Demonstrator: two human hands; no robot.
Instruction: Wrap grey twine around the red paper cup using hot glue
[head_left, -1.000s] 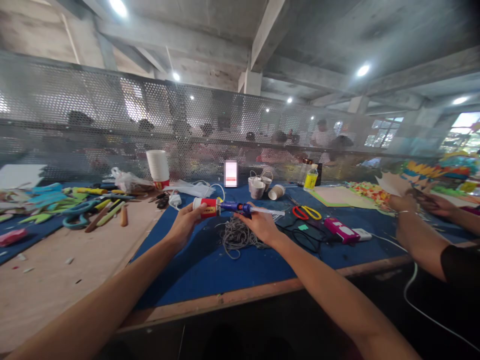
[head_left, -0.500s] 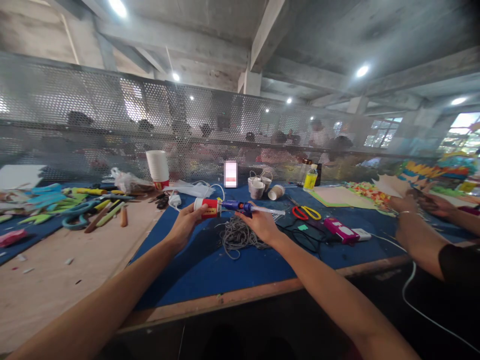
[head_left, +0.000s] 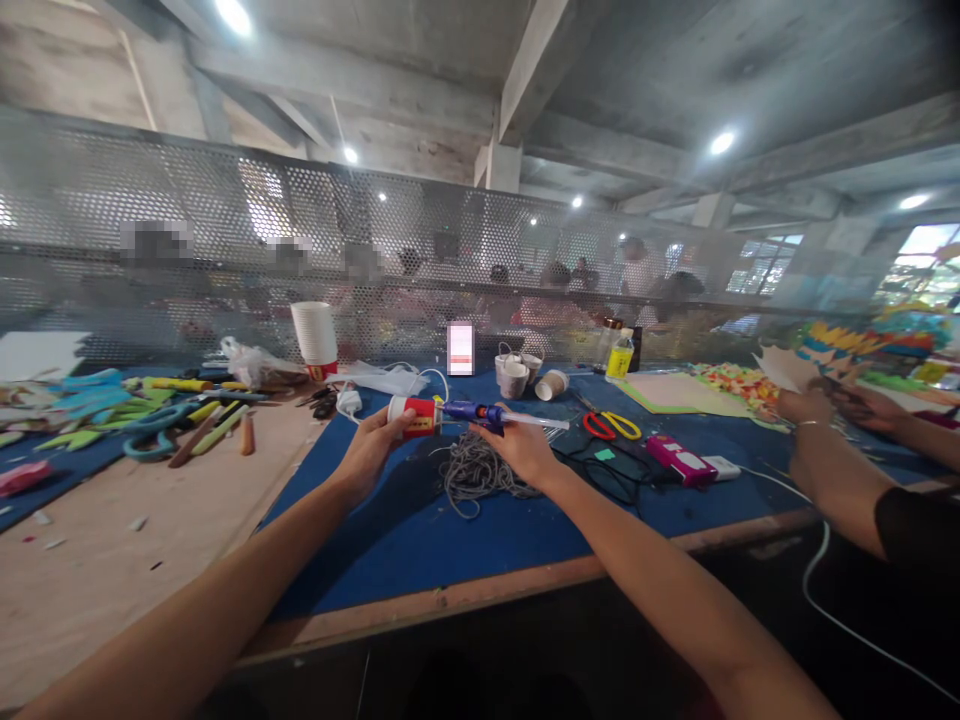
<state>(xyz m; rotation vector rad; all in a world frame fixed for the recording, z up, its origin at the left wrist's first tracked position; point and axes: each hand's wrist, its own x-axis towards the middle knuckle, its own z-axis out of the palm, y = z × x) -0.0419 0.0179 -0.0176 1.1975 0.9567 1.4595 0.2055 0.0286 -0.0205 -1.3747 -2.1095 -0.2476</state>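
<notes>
My left hand point(head_left: 373, 446) is closed around a red and white paper cup point(head_left: 421, 418), which lies sideways above the blue table top. A blue glue gun point(head_left: 472, 411) is gripped in my right hand point(head_left: 523, 446), its nozzle end close to the cup's base; whether they touch I cannot tell. A clear glue stick point(head_left: 534, 420) juts from the gun's rear to the right. Beneath my right hand lies a tangled heap of grey cord point(head_left: 480, 470). Beyond it stand several small cord-wrapped cups point(head_left: 514, 380), and another point(head_left: 553, 384) lies tipped over.
Red and yellow scissors point(head_left: 612, 427) and a magenta power strip point(head_left: 681, 460) lie to the right. A stack of paper cups point(head_left: 314, 335), blue-handled shears point(head_left: 154, 432) and carving tools are on the left. A co-worker's hands point(head_left: 806, 405) hold a paper piece at far right.
</notes>
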